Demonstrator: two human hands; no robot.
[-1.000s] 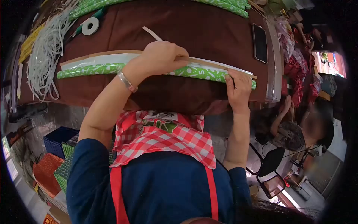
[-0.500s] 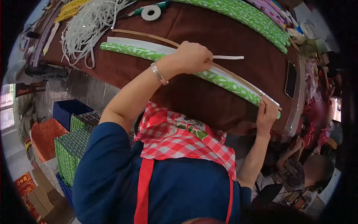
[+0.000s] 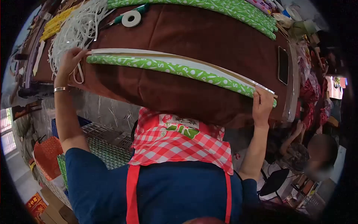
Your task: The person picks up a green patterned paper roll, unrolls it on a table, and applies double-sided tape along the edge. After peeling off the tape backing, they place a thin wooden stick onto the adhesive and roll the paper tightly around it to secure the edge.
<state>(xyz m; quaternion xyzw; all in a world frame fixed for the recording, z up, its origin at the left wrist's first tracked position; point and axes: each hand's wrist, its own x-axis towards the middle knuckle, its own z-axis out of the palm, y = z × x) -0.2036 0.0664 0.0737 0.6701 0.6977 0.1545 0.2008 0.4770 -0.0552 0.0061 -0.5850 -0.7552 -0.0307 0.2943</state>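
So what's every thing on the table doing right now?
green strip: lying flat, stretched along the table edge
left hand: pressing the strip's left end
right hand: pinching the strip's right end
tape roll: lying flat
phone: screen dark
white straps: in a loose heap

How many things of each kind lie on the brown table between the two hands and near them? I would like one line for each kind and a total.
Green patterned strip held by left hand and right hand: 1
Thin wooden slat: 1
Tape roll: 1
Phone: 1
Heap of white strips: 1
Total: 5
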